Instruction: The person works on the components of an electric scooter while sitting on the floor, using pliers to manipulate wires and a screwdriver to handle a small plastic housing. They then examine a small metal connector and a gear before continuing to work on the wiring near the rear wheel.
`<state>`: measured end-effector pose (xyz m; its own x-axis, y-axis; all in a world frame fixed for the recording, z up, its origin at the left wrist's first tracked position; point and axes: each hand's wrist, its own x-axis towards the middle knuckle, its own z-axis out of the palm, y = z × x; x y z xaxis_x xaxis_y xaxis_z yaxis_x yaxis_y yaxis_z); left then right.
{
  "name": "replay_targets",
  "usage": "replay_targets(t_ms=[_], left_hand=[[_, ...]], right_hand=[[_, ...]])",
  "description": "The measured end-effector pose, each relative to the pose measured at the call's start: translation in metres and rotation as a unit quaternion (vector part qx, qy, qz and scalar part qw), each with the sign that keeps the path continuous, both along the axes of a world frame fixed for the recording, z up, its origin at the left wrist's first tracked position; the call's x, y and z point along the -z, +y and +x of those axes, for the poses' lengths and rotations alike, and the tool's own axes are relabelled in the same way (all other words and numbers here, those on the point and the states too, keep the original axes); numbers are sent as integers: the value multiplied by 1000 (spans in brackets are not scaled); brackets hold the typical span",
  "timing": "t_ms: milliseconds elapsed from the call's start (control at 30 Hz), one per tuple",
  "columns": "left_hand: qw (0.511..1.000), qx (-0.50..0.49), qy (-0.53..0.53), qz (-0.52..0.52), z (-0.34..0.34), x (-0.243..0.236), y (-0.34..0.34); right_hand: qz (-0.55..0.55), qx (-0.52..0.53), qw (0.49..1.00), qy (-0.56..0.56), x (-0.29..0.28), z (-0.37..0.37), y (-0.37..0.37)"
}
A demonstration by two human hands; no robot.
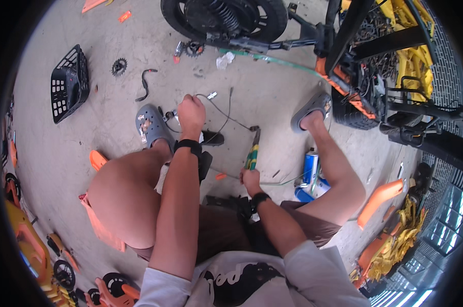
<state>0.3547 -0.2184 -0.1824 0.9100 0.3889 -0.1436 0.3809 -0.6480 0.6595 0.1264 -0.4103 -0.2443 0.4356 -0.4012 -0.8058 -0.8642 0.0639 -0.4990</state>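
My right hand (250, 181) is closed round the green-and-yellow handles of a pair of pliers (253, 155), jaws pointing away from me. At the jaws sits the end of a thin dark cable (230, 116); whether they grip it is too small to tell. The cable runs up and left, past a small white connector (212, 95), to my left hand (190, 110), a fist that seems to hold it. Beside that fist, a small metal-and-black part (169, 114) lies near my left shoe (152, 125). A dark flat piece (212, 138) is on the floor below the cable loop.
A wheel (226, 20) and black frame with orange parts (344, 87) stand ahead and right. Blue spray cans (310, 166) are by my right leg. A black basket (70, 84), a sprocket (119, 67) and a bent black rod (145, 84) lie left. Yellow parts (395, 250) are piled right.
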Motion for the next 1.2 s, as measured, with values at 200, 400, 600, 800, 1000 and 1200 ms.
replay_targets(t_ms=[200, 400, 600, 800, 1000, 1200], left_hand=[[999, -19, -20, -16, -8, -2, -2], [997, -43, -50, -38, -4, -6, 1], [1000, -12, -22, 19, -16, 7, 9], [999, -28, -17, -3, -6, -1, 8], [999, -3, -44, -29, -5, 3, 11], [917, 160, -332, -152, -22, 68, 125]], right_hand=[[13, -24, 993, -116, -49, 66, -20], [-78, -48, 951, -297, -132, 133, -29], [-197, -19, 875, -442, -112, 122, -1], [-153, -181, 970, -59, 30, -34, -5], [29, 28, 997, -72, -32, 27, -26], [12, 46, 995, -86, -8, 36, 6]])
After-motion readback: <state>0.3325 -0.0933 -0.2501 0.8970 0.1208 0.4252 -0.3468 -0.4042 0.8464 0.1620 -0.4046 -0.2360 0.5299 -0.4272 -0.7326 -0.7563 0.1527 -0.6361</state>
